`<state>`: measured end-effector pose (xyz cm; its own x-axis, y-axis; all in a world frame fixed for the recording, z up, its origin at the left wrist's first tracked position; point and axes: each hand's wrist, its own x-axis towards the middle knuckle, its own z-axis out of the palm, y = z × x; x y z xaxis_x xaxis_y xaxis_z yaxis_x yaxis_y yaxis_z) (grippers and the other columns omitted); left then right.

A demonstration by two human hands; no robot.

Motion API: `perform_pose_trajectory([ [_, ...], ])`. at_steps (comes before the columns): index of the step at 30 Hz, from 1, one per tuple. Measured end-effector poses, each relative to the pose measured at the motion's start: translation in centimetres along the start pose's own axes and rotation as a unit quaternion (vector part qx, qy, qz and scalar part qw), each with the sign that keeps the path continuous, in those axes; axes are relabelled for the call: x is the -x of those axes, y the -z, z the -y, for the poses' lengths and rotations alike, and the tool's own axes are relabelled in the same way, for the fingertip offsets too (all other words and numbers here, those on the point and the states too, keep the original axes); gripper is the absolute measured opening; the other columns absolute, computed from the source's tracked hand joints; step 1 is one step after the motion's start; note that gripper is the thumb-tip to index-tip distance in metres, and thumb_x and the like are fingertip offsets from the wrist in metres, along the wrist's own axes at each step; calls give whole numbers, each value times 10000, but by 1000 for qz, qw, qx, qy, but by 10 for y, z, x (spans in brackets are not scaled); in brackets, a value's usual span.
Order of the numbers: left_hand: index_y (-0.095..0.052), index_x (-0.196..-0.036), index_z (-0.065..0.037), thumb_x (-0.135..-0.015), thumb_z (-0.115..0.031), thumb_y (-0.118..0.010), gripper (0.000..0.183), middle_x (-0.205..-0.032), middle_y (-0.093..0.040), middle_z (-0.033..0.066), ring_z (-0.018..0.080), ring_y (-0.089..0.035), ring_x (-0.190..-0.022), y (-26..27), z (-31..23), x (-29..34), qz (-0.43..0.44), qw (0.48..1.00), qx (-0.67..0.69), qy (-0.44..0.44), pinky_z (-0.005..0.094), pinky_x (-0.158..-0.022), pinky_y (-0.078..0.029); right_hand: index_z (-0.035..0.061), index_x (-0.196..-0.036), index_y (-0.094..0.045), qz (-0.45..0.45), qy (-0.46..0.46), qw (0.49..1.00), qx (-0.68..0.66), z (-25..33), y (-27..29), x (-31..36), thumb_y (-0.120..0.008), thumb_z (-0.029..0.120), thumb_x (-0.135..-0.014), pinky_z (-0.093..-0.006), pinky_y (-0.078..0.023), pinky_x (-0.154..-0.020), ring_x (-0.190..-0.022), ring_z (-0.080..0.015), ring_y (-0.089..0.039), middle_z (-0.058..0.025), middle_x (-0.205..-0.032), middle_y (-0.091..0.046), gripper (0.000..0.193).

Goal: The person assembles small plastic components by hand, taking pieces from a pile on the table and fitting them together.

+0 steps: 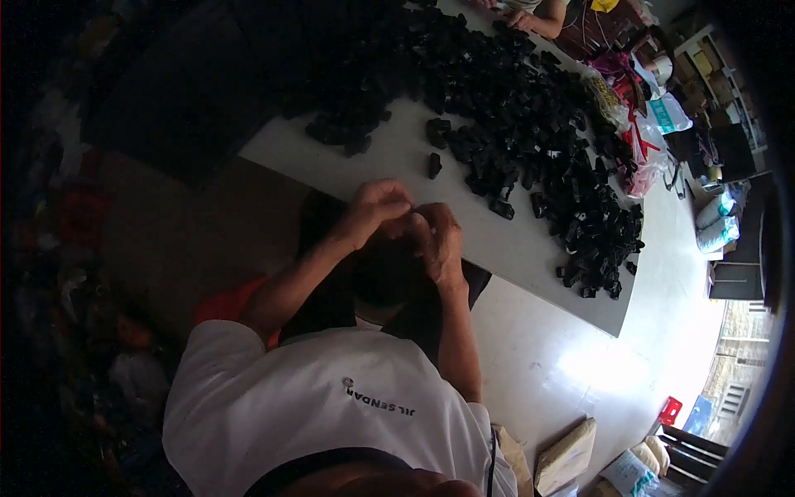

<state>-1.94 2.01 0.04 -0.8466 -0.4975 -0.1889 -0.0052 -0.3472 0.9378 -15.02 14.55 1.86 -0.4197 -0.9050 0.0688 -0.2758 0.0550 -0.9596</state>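
Observation:
My left hand (378, 213) and my right hand (440, 239) meet over my lap, just off the near edge of the pale table (364, 168). The fingers of both are bent and pinched together at the same spot. Whatever lies between the fingertips is too small and dark to name. Many small black plastic parts (530, 124) are heaped across the tabletop beyond my hands. One loose black part (435, 166) rests apart from the heap, closest to my fingers.
Across the table another person's hand (522, 20) works at the far edge. Plastic bags (646, 161) lie by the right end of the heap. A dark bulky shape (178, 99) stands at the left. A cardboard piece (566, 455) is on the floor at lower right.

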Motion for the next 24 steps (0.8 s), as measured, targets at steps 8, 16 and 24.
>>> perform_pose_trajectory([
  [8,-542,-962,-60,-840,-74,-638,156,-835,-592,37,111,-571,-594,-8,0,27,-48,998,-20,-36,231,-515,-479,-31,-981,-551,88,-113,985,-96,-18,-7,11,-593,165,-928,-289,-462,-485,-589,-149,-544,-89,-732,-565,208],
  [16,-543,-1012,-63,-874,-121,-653,186,-843,-601,38,91,-581,-612,8,20,34,-24,998,-22,-56,229,-550,-500,-40,-944,-547,80,-103,985,-114,-25,-15,20,-619,98,-904,-281,-449,-463,-552,-142,-543,-85,-721,-557,162],
  [24,-517,-1221,-30,-910,-55,-590,321,-945,-609,118,219,-639,-797,18,-8,35,-20,944,-300,-137,349,-709,-532,-12,-914,-568,147,-44,988,18,-8,-7,24,-607,45,-873,-354,-488,-570,-645,-282,-592,-157,-782,-590,80],
])
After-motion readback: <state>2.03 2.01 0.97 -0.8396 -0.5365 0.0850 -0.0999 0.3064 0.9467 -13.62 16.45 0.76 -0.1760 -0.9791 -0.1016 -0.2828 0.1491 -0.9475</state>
